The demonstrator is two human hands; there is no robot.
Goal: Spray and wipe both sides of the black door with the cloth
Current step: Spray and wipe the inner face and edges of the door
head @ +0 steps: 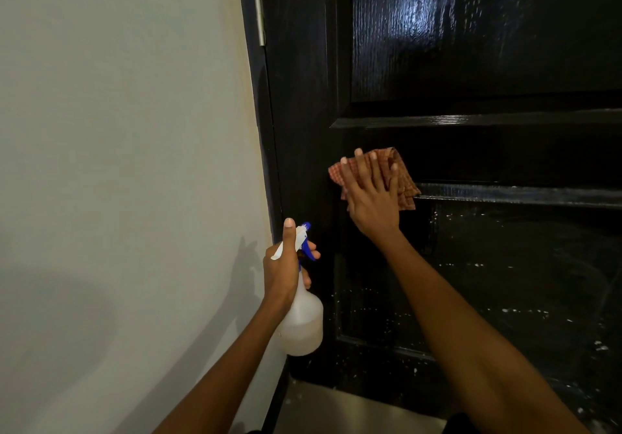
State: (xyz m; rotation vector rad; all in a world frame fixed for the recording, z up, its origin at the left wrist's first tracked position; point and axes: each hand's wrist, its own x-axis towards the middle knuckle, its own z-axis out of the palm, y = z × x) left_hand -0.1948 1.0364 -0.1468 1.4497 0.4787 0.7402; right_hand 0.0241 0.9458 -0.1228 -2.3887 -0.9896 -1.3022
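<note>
Black and glossy, the door fills the right side, its long axis upright and wet droplets speckling its lower panel. At centre, the right hand presses a reddish checked cloth flat against the door with straight fingers pointing toward 12 o'clock. Toward 7 o'clock of it, the left hand grips a white spray bottle by its neck, upright, its blue nozzle aimed at the door. A pale wall lies at 9 o'clock.
</note>
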